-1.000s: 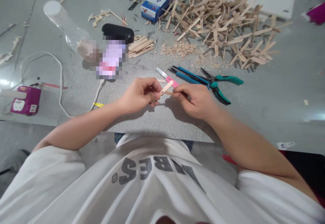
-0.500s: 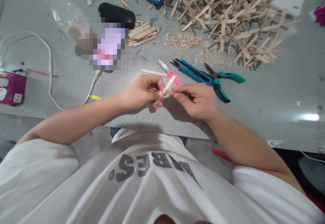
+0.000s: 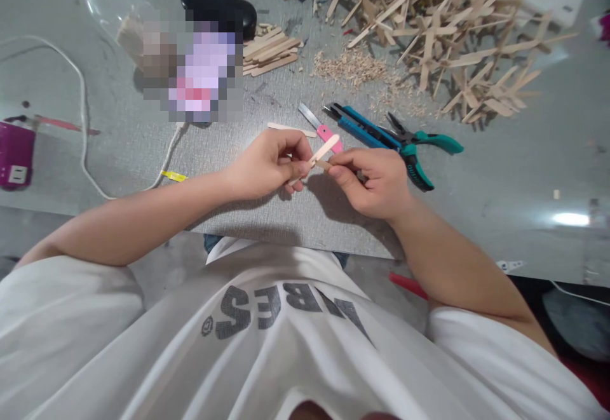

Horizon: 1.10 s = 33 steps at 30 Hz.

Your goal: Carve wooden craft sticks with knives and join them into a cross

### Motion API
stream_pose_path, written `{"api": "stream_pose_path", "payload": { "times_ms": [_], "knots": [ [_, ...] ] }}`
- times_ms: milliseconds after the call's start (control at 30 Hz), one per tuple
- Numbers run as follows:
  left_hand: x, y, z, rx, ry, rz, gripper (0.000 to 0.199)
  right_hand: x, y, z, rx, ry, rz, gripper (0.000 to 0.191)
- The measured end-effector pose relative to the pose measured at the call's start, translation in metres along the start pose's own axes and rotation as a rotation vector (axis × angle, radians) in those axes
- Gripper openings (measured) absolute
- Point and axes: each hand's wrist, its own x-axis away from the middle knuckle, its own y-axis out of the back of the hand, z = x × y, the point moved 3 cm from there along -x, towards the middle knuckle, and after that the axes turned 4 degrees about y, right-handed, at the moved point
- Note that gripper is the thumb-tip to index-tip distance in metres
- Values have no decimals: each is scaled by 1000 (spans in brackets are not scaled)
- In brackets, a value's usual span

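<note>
My left hand point(image 3: 279, 162) pinches a pale wooden craft stick point(image 3: 328, 146), which slants up to the right past the fingertips. In my right hand point(image 3: 369, 178) is a second craft stick point(image 3: 323, 164), held between thumb and forefinger; its left end meets the first stick near a small notch or hole. Whether the two are joined I cannot tell. Just beyond the fingers lie a loose craft stick point(image 3: 290, 129) and a pink-handled blade point(image 3: 325, 133). A blue utility knife point(image 3: 359, 126) and green-handled pliers point(image 3: 410, 147) rest beyond my right hand.
A large heap of crossed craft sticks point(image 3: 443, 32) fills the far right, with wood shavings point(image 3: 350, 67) beside it. Flat sticks point(image 3: 271, 51) lie by a black case point(image 3: 219, 10) and a blurred phone point(image 3: 203, 70). A white cable point(image 3: 84, 108) runs along the left.
The stick in my left hand has shifted slightly up and right, tilting a little flatter, and its notch shows more. Both hands keep their pinch. The whole view has shifted slightly.
</note>
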Motion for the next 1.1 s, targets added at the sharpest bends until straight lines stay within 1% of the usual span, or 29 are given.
{"api": "stream_pose_path", "payload": {
  "times_ms": [100,200,300,400,567,667,733,833,967,1033,1100],
  "knots": [
    [-1,1,-1,-73,-71,-162,20,0,2,0,50,-86,-121,18],
    [0,1,1,-133,-148,-253,14,-1,-1,7,2,-143,-186,17],
    [3,1,3,-229,-232,-282,8,-1,-7,16,-68,-204,-158,16],
    [7,2,4,-397,-318,-303,6,0,-14,21,-157,-291,-143,15],
    [12,4,4,-736,-457,-367,12,2,-18,20,-222,-367,-164,17],
    [15,4,5,-931,-565,-365,15,3,-20,20,-213,-412,-163,19],
    [17,3,6,-1036,-609,-368,17,3,-22,22,-207,-429,-163,21],
    [20,3,9,-1153,-599,-388,18,2,-25,24,-197,-427,-170,21],
    [22,2,12,-1217,-531,-380,21,-1,-30,22,-202,-454,-113,23],
    [21,2,12,-1198,-491,-395,19,-2,-33,19,-199,-466,-114,25],
    [17,5,10,-1081,-454,-431,13,-3,-34,17,-180,-446,-150,24]
  ]
}}
